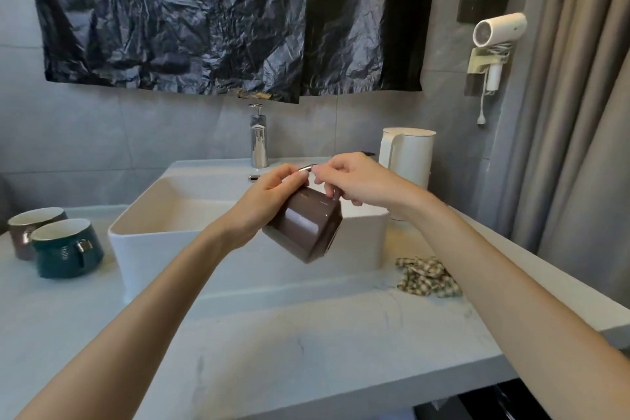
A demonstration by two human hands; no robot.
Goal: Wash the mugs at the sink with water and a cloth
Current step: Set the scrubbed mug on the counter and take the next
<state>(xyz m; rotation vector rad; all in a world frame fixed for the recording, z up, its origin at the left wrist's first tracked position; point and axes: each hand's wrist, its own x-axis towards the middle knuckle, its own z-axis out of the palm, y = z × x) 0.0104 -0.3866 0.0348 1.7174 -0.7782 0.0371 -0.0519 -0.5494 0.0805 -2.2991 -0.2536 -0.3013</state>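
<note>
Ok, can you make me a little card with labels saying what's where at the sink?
held: brown mug, tilted, above the sink
left: left hand grips the brown mug's side
right: right hand, fingers curled on its upper end
waiting: green mug and second brown mug, upright on the counter left of the sink
cloth: checked cloth, on the counter to the right, untouched
tap: no water seen running

The dark green mug (66, 249) standing on the surface (272, 334) at the left has one small gold word on its side, turned sideways, that looks like "hello", and the tiny gold marks on the brown mug (306, 225) are too small to read.
</note>
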